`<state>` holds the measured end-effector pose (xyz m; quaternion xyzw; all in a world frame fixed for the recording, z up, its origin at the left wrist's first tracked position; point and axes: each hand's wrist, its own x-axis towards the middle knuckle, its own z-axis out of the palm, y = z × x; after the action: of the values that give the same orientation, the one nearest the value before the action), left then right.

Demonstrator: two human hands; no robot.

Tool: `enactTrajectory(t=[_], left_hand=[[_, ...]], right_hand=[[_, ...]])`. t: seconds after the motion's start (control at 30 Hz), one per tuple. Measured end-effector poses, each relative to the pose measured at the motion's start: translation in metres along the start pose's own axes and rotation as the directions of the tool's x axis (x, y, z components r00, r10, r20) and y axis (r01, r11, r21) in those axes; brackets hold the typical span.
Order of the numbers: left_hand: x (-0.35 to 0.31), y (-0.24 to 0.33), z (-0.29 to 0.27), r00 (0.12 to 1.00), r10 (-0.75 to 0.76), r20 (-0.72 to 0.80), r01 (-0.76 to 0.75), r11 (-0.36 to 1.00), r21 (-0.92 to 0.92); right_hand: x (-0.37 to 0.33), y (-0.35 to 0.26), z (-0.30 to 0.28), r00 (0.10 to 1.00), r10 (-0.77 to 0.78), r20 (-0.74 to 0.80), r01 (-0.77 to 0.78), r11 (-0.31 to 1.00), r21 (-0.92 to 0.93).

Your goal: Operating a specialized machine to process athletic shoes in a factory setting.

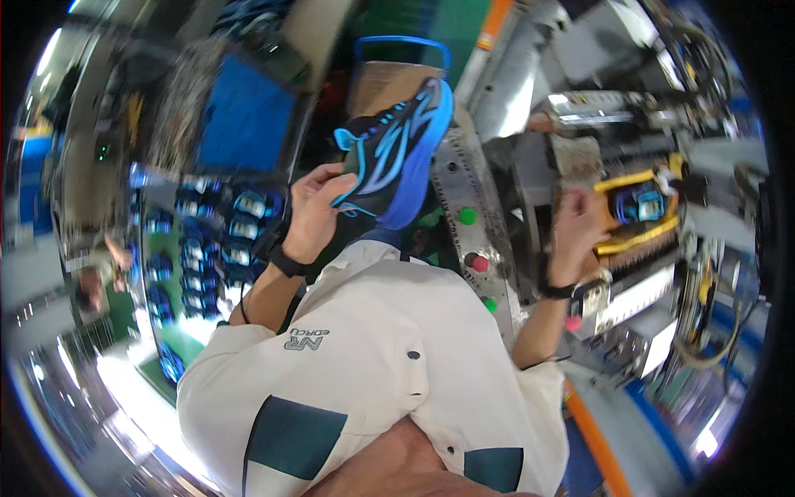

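Observation:
My left hand [315, 214] is closed on the heel collar of a sneaker [396, 161], black with light-blue stripes and a blue-to-purple sole. The sneaker is held up in front of me, toe pointing away and its side turned to me. On the right, my right hand [575, 232] is beside a machine fixture with yellow side pieces [638, 242]. Its fingers are smeared by motion, so their grip cannot be made out. Between the yellow pieces sits another dark shoe with blue trim [643, 204].
A metal control panel [451, 170] bears green [468, 216] and red [476, 262] buttons. Several blue-black shoes [197, 253] stand in rows on a green surface at left. A blue-framed cart [403, 39] lies ahead. Another person's hand [118, 253] shows at far left.

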<state>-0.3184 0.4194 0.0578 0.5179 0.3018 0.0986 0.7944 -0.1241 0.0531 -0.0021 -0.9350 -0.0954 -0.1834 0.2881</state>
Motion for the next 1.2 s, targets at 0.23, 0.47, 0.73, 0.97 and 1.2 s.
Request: enactTrajectory(t=[0.23,0.47,0.73,0.97,1.2], left_hand=[[-0.08,-0.031,-0.062,0.946,-0.103,-0.309,0.112,0.994,0.013],[-0.161,-0.032,-0.131,0.77,-0.11,-0.628,0.053,0.993,-0.109],[-0.173,-0.026,-0.312,0.44,0.02,-0.898,-0.292,0.949,-0.122],[-0.069,-0.054,-0.585,0.074,0.455,-0.887,0.305,0.837,0.455],[0.011,-0.102,-0.638,0.218,0.512,-0.831,0.309,0.771,0.557]], right_hand=[[-0.111,-0.052,0.168,0.924,-0.154,0.349,0.153,0.988,0.028],[-0.12,-0.011,0.195,0.908,-0.283,0.31,0.274,0.959,0.075],[-0.033,-0.098,0.205,0.914,-0.297,0.276,0.225,0.938,0.264],[0.04,-0.398,0.176,0.895,-0.438,0.09,0.309,0.751,0.584],[0.085,-0.695,0.135,0.601,-0.768,-0.22,0.711,0.388,0.587]])
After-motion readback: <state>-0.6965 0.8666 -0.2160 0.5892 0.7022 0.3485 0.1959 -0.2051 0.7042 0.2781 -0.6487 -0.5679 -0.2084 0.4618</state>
